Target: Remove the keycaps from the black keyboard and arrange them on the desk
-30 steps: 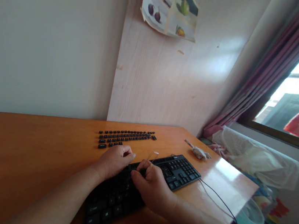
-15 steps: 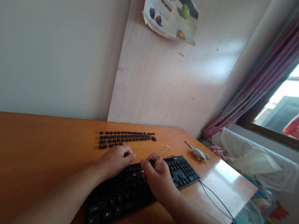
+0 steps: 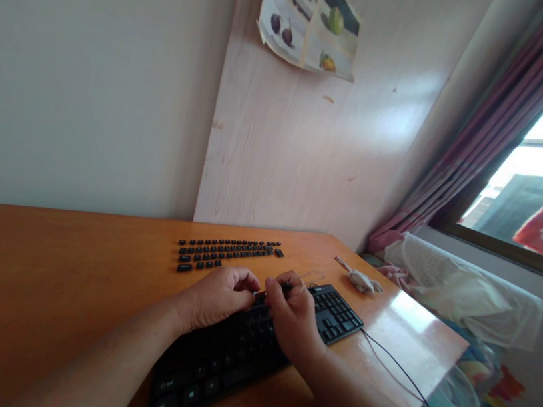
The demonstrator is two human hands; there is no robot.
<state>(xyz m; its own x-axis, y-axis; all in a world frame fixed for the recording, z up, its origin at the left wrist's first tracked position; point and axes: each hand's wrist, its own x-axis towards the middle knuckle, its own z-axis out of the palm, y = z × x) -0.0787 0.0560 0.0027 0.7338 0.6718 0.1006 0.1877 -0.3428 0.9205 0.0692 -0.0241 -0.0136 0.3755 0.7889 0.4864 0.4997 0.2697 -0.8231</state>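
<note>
A black keyboard (image 3: 227, 372) lies slanted on the desk under both my hands; many of its keys are gone, leaving the dark base bare. My right hand (image 3: 296, 318) is closed around a keycap puller (image 3: 312, 275), whose thin wire loops stick out beyond the fingers. Close beside it, my left hand (image 3: 222, 299) is pinched over the upper part of the keyboard, its fingertips nearly meeting the right ones. What sits between the left fingertips is too small to make out. Loose black keycaps (image 3: 232, 248) stand in rows behind the hands.
The orange-brown desk (image 3: 63, 282) meets the wall at the back. Right of the keyboard lies a whitish cloth-like bundle with a thin handle (image 3: 361, 281). A black cable (image 3: 395, 362) runs off the desk's right edge, near a plastic-covered heap (image 3: 461, 291) below the window.
My left hand has moved right, up to the right hand's fingertips. My right hand has turned, lowering the puller's wire loops and swinging them rightward.
</note>
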